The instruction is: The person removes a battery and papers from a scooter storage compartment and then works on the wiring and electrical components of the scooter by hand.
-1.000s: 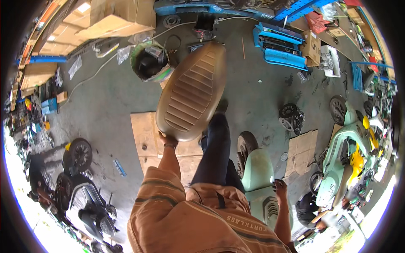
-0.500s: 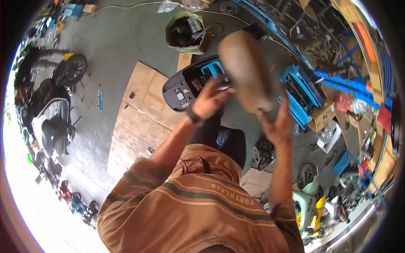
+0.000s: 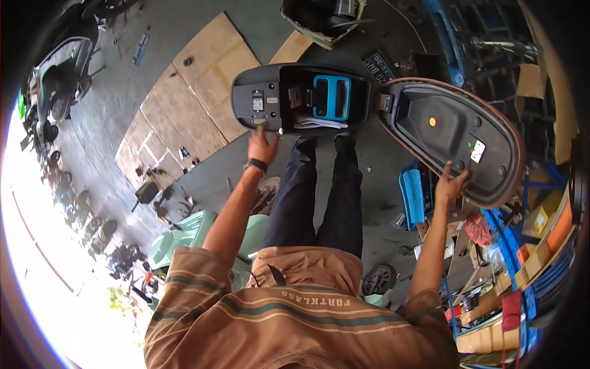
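A black scooter under-seat storage box [image 3: 294, 127] lies ahead of me. In it are a blue plastic handle-shaped piece [image 3: 332, 117] and some white papers [image 3: 322, 124]. Its brown-edged seat [image 3: 424, 150], swung over to the right on a hinge [image 3: 385, 102], shows its black underside. My left hand [image 3: 263, 147] has its fingers closed at the near rim of the box's left end; the fingertips are partly hidden. On the right, my right hand [image 3: 452, 186] grips the seat's near edge, thumb and fingers over the rim.
Cardboard sheets [image 3: 190, 92] cover the floor to the left. Beyond the box stand a bin [image 3: 326, 31] and a dark plate [image 3: 380, 66]. A blue toolbox [image 3: 413, 190] and shelving crowd the right. Pale green body panels [image 3: 184, 240] and a wheel [image 3: 379, 280] lie near my legs.
The seat has swung right and down, from showing its brown cover to showing its underside. My left hand has moved left along the box to its end. The whole view has turned.
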A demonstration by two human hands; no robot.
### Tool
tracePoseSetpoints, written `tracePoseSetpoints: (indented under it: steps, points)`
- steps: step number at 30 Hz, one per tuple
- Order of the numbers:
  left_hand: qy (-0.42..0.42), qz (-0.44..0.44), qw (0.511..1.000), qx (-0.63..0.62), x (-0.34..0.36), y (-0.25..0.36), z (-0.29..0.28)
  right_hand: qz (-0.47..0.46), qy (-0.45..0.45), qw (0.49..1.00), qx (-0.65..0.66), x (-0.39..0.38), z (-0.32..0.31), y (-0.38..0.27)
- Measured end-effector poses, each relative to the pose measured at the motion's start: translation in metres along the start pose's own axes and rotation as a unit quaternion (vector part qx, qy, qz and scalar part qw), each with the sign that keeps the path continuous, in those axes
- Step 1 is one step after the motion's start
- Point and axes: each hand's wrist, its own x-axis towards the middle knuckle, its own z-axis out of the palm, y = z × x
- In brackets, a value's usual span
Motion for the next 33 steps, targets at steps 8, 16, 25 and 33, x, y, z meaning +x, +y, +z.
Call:
tracePoseSetpoints:
  steps: [8, 16, 25, 33]
  points:
    - [0.058, -0.139, 0.988, -0.016, 0.091, -0.024, 0.076, -0.224, -0.394, 0.891, 0.018, -0.096, 0.117, -0.134]
    - [0.165, -0.075, 0.983, -0.023, 0.061, -0.018, 0.115, -0.378, -0.286, 0.867, 0.153, -0.074, 0.23, -0.241]
    - [0.089, 0.02, 0.986, 0.136, 0.069, -0.002, 0.122, 0.055, -0.271, 0.909, 0.313, -0.096, 0.265, -0.306]
    - [0.076, 0.02, 0.988, 0.135, 0.115, 0.048, 0.162, 0.048, -0.332, 0.867, 0.368, -0.095, 0.284, -0.299]
